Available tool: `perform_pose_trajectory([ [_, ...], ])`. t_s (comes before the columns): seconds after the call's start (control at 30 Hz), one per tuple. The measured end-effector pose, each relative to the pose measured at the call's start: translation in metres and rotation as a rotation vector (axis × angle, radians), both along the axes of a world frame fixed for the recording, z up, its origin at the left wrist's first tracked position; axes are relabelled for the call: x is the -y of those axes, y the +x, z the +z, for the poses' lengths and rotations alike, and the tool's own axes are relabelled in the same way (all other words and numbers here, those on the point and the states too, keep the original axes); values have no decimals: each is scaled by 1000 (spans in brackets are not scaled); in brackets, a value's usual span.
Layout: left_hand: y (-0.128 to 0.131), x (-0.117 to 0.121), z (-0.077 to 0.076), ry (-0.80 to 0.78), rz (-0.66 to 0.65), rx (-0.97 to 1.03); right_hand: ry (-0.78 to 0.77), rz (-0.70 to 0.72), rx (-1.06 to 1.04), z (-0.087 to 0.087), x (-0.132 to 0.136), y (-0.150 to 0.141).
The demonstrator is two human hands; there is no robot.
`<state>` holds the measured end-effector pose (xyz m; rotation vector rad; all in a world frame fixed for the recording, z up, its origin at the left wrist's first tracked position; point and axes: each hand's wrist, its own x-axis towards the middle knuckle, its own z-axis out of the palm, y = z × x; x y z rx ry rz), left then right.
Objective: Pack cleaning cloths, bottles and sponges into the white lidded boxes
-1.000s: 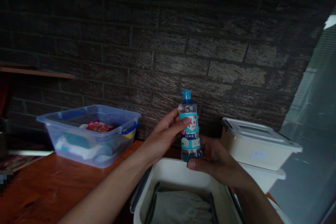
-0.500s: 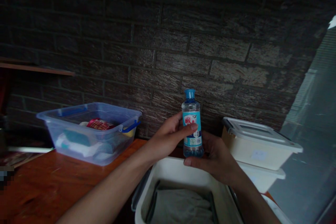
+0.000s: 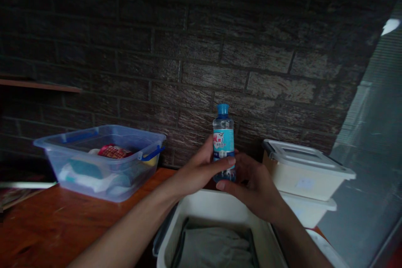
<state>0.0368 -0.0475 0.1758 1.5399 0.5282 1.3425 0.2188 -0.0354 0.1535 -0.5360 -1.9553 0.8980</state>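
Observation:
A small clear bottle [image 3: 223, 140] with a blue cap and a light-blue label is held upright between my two hands. My left hand [image 3: 204, 165] wraps it from the left, its thumb lying across the lower label. Around the base on the right, my right hand [image 3: 256, 184] grips with its thumb at the bottom front. Below both hands stands an open white bin [image 3: 216, 203]. Folded grey-green cloth [image 3: 216, 245] lies inside the bin.
On the wooden table [image 3: 59, 226], a translucent blue tub [image 3: 103, 184] holds a red packet [image 3: 115, 151] and other items. Two lidded cream boxes [image 3: 306, 180] are stacked at right. A dark brick wall [image 3: 176, 50] rises behind, with a shelf edge [image 3: 37, 86] at left.
The bottle has turned between my hands, so its label faces differently. My left thumb now sits lower on it. The whole view has shifted slightly.

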Motion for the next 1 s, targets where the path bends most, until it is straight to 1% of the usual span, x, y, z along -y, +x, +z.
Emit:
perform_pose_trajectory([
  [0.1, 1, -4, -5, 59, 0, -75, -11, -35, -1, 2, 0, 1],
  [0.17, 3, -6, -8, 84, 47, -103, 17, -98, 49, 1, -2, 1],
  [0.27, 4, -9, -10, 124, 134, -137, 126, -228, 148, -2, -6, 3],
  [0.3, 4, -9, -11, 144, 160, -156, 146, -249, 171, -3, -8, 5],
  [0.37, 4, -10, -10, 189, 200, -197, 130, -247, 189, 0, -8, 10],
  [0.43, 2, -9, -7, 189, 188, -227, 90, -236, 137, 6, -8, 17],
  [0.47, 1, -8, -6, 168, 164, -239, 75, -249, 79, 10, -7, 22],
  [0.53, -1, -6, -4, 120, 111, -273, 76, -316, -71, 18, -5, 33],
  [0.6, -3, -4, -2, 121, 97, -340, 147, -401, -183, 26, -3, 46],
  [0.63, -4, -3, -2, 142, 101, -387, 215, -435, -196, 29, -2, 52],
  [0.7, -5, -2, -2, 196, 111, -508, 391, -457, -114, 33, 1, 62],
  [0.77, -5, 1, -3, 266, 126, -652, 541, -438, 67, 36, 7, 68],
  [0.8, -6, 3, -3, 307, 131, -722, 578, -411, 166, 36, 10, 69],
  [0.83, -6, 5, -3, 350, 132, -788, 586, -373, 258, 36, 13, 69],
  [0.9, -8, 12, -2, 412, 129, -916, 530, -266, 411, 34, 20, 65],
  [0.97, -12, 20, -1, 427, 125, -1036, 450, -171, 521, 29, 26, 58],
  [1.0, -14, 24, -1, 422, 126, -1090, 425, -152, 561, 26, 29, 55],
])
